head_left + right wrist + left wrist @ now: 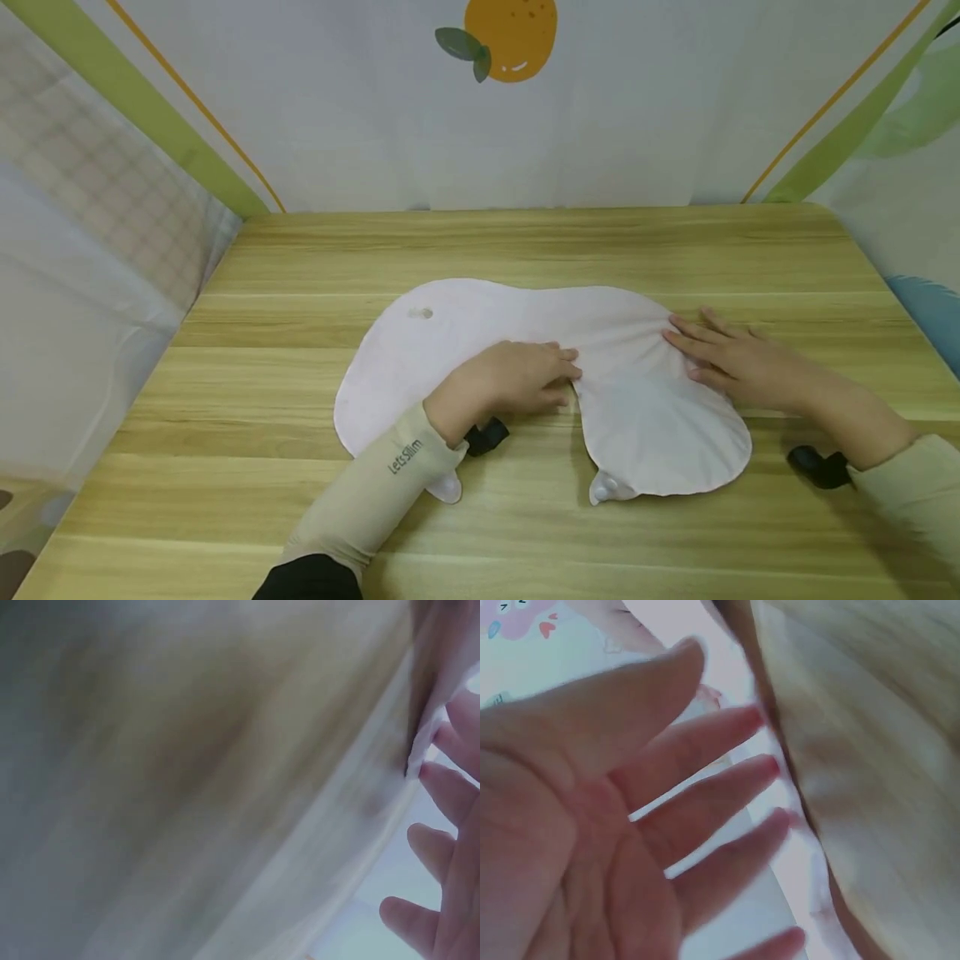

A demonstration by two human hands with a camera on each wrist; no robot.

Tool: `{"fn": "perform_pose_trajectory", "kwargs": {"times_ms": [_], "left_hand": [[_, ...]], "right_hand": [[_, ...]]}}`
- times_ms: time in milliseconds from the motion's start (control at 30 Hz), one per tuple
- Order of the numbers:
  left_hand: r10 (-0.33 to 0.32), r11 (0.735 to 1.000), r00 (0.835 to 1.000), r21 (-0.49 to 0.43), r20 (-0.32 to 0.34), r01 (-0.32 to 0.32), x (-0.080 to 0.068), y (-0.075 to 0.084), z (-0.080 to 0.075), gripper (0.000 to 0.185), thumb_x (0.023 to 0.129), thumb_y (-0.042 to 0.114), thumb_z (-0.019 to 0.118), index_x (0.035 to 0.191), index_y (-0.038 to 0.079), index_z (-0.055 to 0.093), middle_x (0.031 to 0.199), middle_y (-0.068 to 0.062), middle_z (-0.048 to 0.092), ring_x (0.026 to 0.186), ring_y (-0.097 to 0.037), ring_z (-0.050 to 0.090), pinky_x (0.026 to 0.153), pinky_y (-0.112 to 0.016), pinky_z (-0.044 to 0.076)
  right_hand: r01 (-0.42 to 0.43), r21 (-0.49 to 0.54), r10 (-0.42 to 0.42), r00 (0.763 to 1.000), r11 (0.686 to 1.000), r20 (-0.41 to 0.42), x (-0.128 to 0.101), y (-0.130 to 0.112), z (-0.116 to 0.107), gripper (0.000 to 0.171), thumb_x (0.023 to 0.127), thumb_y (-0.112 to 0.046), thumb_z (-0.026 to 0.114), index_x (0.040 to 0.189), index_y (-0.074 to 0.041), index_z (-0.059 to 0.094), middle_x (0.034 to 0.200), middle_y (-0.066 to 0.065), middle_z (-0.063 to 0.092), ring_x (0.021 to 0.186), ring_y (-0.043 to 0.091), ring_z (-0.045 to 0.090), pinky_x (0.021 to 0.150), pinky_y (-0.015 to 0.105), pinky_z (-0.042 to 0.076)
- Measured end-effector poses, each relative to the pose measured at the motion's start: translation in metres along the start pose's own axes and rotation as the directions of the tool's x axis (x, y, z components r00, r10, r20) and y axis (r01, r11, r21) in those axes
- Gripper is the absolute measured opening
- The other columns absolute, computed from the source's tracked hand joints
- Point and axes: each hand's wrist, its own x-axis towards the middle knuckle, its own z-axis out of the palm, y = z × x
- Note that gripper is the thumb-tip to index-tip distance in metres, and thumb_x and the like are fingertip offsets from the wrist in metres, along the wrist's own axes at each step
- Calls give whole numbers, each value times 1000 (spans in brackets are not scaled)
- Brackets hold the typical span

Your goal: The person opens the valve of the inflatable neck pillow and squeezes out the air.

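A white bib-like cloth, curved with two rounded lobes, lies spread on the wooden table. Small tabs with snaps stand out at its inner lower corners; the right one shows clearly. My left hand reaches across the left lobe, its fingertips at the cloth's inner edge near the middle. In the left wrist view its extended fingers lie apart along the white edge. My right hand rests with spread fingers on the right lobe's outer edge, where creases run inward. Fingertips appear beside the cloth edge in the right wrist view.
The wood-grain table extends around the cloth to its back edge. Behind it hangs a white curtain with an orange fruit print, and more printed fabric hangs at both sides. Black wrist pieces sit under both forearms.
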Motion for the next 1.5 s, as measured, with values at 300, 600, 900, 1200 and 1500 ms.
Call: {"fn": "perform_pose_trajectory", "kwargs": {"times_ms": [300,600,900,1200,1500], "left_hand": [[120,992,991,48,-58,-117,24,0,-11,47,103,32,52,148,19,48,156,4,44,149,-14,34,118,-35,36],[163,979,986,121,19,-164,43,10,-11,46,104,32,50,149,23,47,158,3,41,147,-11,35,118,-31,36],[100,985,994,140,38,-105,42,4,-7,46,105,31,50,150,27,45,159,7,38,148,-10,34,117,-35,38],[67,986,996,150,51,-74,30,-9,-3,48,105,34,49,152,30,42,163,7,30,151,-13,28,116,-40,39],[37,993,999,113,39,-41,15,-20,-1,49,103,38,51,151,28,43,163,6,30,151,-14,28,116,-40,38]], "right_hand": [[70,71,-68,997,995,-32,13,-10,-7,57,103,-38,52,155,-24,35,164,7,27,151,44,18,107,74,26],[63,49,-64,998,997,28,34,-20,-8,57,104,-39,48,156,-20,34,165,10,23,151,44,16,107,79,21],[66,3,-66,996,998,65,47,-26,-13,59,104,-39,50,156,-17,33,165,14,22,150,47,16,104,81,23],[22,-13,-21,997,1000,75,49,-15,-12,62,103,-41,50,157,-17,30,165,15,20,149,51,14,103,82,21],[2,-26,0,997,1000,72,46,-9,-14,65,101,-46,51,157,-19,32,165,16,20,150,50,13,105,82,19]]}}
